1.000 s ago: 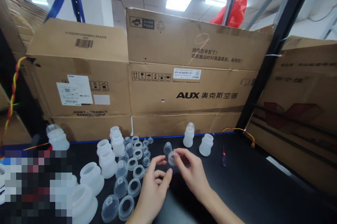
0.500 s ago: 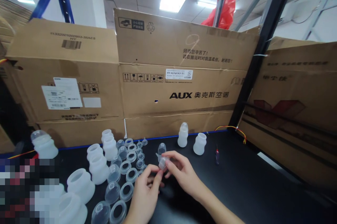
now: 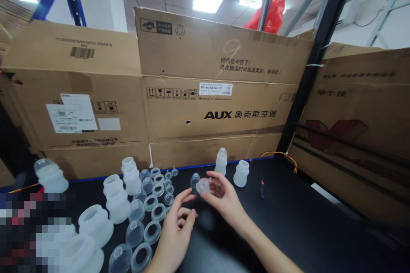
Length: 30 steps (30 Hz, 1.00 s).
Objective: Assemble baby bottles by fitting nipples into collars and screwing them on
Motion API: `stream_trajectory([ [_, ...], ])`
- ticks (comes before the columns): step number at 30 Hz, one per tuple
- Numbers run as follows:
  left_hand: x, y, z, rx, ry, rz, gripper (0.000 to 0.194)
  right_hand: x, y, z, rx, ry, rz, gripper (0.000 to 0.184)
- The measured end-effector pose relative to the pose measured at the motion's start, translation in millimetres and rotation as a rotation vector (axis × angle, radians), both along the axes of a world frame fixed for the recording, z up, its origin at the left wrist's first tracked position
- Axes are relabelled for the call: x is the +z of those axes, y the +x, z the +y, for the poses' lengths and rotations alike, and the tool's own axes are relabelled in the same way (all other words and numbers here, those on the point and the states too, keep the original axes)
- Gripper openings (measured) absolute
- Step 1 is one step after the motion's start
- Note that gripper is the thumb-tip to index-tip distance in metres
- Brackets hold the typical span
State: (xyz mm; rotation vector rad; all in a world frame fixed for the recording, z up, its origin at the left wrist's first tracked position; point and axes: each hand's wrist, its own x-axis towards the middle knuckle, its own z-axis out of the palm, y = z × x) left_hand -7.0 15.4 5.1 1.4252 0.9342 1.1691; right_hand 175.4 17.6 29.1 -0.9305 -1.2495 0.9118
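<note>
My right hand pinches a translucent bottle nipple between thumb and fingers; what looks like a collar ring is around it, partly hidden by the fingers. Just left of it, my left hand holds nothing, its fingers apart and curved. Behind the nipple, a clear dome cap stands on the black table. Farther back are a capped white baby bottle, partly behind my right hand, and an uncapped bottle. Beside my left hand lie rows of caps, collar rings and small nipples.
Several open white bottles stand on the left, with a capped one at the far left. A small screwdriver-like tool lies on the right. Cardboard panels wall the table's back, and a dark post rises at the right.
My left hand has let go of the nipple and its fingers have spread. My right hand alone holds it now, turned and slightly raised. The view has shifted a little.
</note>
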Motion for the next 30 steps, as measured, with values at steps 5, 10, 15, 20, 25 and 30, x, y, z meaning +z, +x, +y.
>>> stream_trajectory([
  [5,-6.0,4.5,-4.1,-0.079,0.037,0.104,0.049,23.3,54.6,7.2,-0.655,0.3,-0.392,0.05],
  [10,-6.7,3.8,-6.4,-0.098,0.044,0.105,0.044,19.2,114.5,15.2,-0.988,0.227,-0.422,0.058],
  [15,-1.8,5.0,-6.6,-0.091,0.036,0.094,0.04,6.2,130.6,20.8,-0.939,0.152,-0.46,0.061],
  [20,-0.9,4.7,-6.7,-0.107,0.047,0.123,0.037,1.6,126.3,23.7,-0.869,0.128,-0.517,0.06],
  [25,-3.3,4.3,-6.8,-0.11,0.056,0.145,0.033,-0.6,127.1,24.0,-0.851,0.112,-0.54,0.061],
  [30,-3.2,4.4,-5.7,-0.109,0.07,0.147,0.031,-2.9,124.4,24.8,-0.809,0.113,-0.49,0.062],
])
